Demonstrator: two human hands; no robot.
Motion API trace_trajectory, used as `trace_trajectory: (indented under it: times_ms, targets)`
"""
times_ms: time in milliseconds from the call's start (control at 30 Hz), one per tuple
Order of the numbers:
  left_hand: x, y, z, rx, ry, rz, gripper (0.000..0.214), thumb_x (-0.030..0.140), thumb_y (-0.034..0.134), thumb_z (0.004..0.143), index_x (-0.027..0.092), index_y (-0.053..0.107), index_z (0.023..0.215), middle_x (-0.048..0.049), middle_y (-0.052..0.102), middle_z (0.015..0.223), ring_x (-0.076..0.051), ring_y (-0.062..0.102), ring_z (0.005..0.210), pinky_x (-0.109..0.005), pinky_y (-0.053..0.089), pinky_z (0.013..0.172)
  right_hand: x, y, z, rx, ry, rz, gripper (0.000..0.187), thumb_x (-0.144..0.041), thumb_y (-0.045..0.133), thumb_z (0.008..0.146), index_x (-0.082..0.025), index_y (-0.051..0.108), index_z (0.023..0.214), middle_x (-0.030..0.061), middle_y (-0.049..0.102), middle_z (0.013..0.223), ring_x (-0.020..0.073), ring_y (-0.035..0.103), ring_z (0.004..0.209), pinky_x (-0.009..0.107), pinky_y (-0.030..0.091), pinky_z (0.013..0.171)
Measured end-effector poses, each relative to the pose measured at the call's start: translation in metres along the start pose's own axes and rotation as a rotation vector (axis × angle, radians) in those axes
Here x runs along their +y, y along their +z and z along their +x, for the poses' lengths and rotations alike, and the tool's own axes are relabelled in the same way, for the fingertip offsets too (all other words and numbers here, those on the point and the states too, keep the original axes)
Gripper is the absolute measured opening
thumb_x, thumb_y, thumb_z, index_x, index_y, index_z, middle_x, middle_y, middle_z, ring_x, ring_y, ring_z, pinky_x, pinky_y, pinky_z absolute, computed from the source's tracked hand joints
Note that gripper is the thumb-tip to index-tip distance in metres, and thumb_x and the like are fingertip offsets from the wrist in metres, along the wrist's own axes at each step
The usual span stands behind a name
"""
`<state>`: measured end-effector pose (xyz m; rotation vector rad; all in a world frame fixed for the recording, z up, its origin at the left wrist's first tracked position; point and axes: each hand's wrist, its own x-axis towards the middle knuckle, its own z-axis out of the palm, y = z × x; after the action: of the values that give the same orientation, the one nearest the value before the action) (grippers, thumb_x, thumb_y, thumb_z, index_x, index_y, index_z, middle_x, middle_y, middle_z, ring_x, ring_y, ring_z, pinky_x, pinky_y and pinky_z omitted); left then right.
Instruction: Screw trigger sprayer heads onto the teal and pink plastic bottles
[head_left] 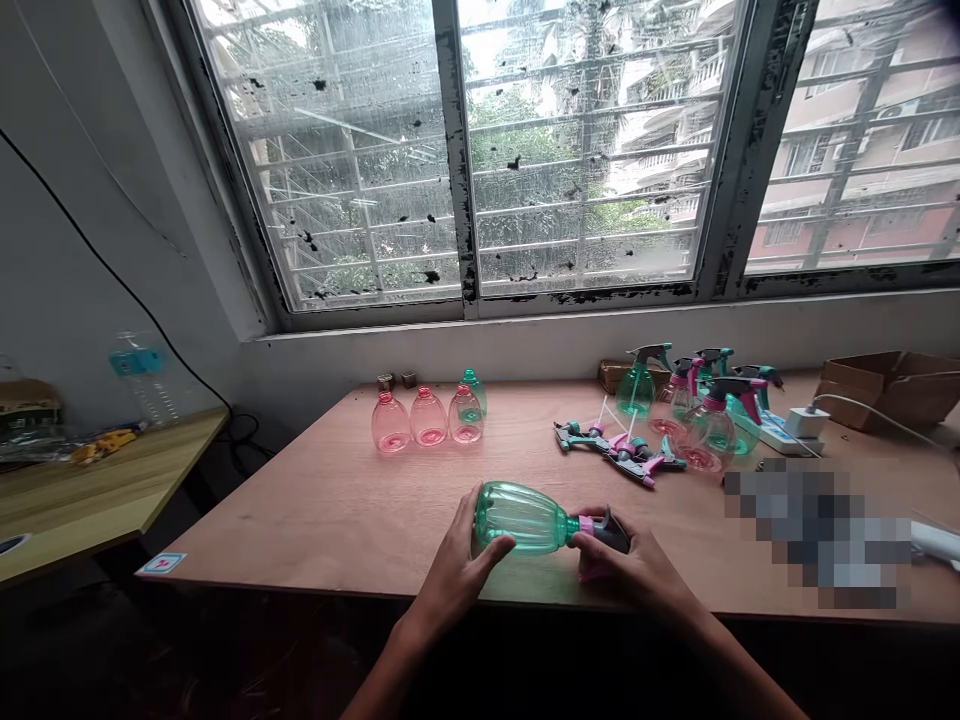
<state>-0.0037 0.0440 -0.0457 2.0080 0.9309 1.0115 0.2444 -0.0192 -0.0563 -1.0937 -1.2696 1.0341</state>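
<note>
A green transparent spray bottle [521, 516] lies on its side near the front edge of the wooden table [337, 500]. My left hand [459, 570] is wrapped round its wide bottom end. My right hand [628, 570] is closed on the pink and dark spray head [606, 527] at the bottle's neck. Both hands rest low over the table's front edge.
Three pink bottles [427, 418] and a green one [474, 388] without heads stand at mid table. Loose spray heads [619, 450] lie to the right, with assembled spray bottles [694, 400] behind them. A power strip [787, 430] and cardboard box [892, 385] sit far right. A second table [82, 490] stands left.
</note>
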Motion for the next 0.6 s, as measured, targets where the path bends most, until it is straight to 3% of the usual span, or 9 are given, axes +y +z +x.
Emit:
trace_trajectory:
  times_ms: [133, 267, 367, 433, 600]
  targets:
    - [0.0028, -0.0002, 0.0009, -0.004, 0.020, 0.019, 0.068, 0.045, 0.063, 0.091, 0.025, 0.035, 0.150, -0.0102, 0.039, 0.155, -0.031, 0.031, 0.146, -0.047, 0.025, 0.121, 0.0024, 0.0001, 0.0008, 0.021, 0.022, 0.041, 0.042, -0.049, 0.077, 0.080, -0.016, 0.062, 0.102, 0.0012, 0.071, 0.066, 0.0194, 0.068, 0.058, 0.029, 0.056, 0.056]
    - [-0.0010, 0.0014, -0.0005, -0.044, 0.021, -0.016, 0.080, 0.042, 0.067, 0.089, 0.031, 0.022, 0.154, -0.0081, 0.033, 0.159, -0.032, 0.032, 0.145, -0.049, 0.028, 0.120, 0.0058, 0.0001, 0.0019, 0.052, 0.050, 0.085, 0.047, -0.052, 0.078, 0.077, -0.016, 0.061, 0.103, 0.0013, 0.071, 0.067, 0.0203, 0.068, 0.058, 0.030, 0.057, 0.055]
    - [-0.0017, 0.0010, -0.0022, -0.053, -0.001, -0.003, 0.093, 0.043, 0.072, 0.084, 0.027, 0.015, 0.156, -0.0116, 0.028, 0.161, -0.034, 0.028, 0.147, -0.050, 0.026, 0.120, 0.0058, 0.0003, 0.0012, 0.032, 0.046, 0.087, 0.047, -0.050, 0.079, 0.078, -0.016, 0.060, 0.105, 0.0009, 0.071, 0.068, 0.0198, 0.068, 0.058, 0.030, 0.058, 0.056]
    - [0.0005, 0.0000, -0.0024, -0.026, -0.002, 0.018, 0.091, 0.046, 0.071, 0.084, 0.025, 0.019, 0.155, -0.0132, 0.029, 0.160, -0.034, 0.026, 0.147, -0.050, 0.023, 0.121, 0.0049, 0.0004, 0.0008, 0.006, 0.034, 0.083, 0.045, -0.048, 0.078, 0.080, -0.016, 0.060, 0.107, 0.0008, 0.071, 0.068, 0.0193, 0.068, 0.057, 0.030, 0.057, 0.057]
    - [0.0070, -0.0015, -0.0006, -0.036, 0.048, 0.034, 0.065, 0.044, 0.065, 0.090, 0.029, 0.039, 0.148, -0.0094, 0.044, 0.148, -0.030, 0.037, 0.141, -0.043, 0.031, 0.118, 0.0045, 0.0003, 0.0023, 0.043, 0.036, 0.100, 0.045, -0.048, 0.078, 0.080, -0.016, 0.060, 0.106, 0.0019, 0.071, 0.068, 0.0208, 0.069, 0.060, 0.031, 0.058, 0.057]
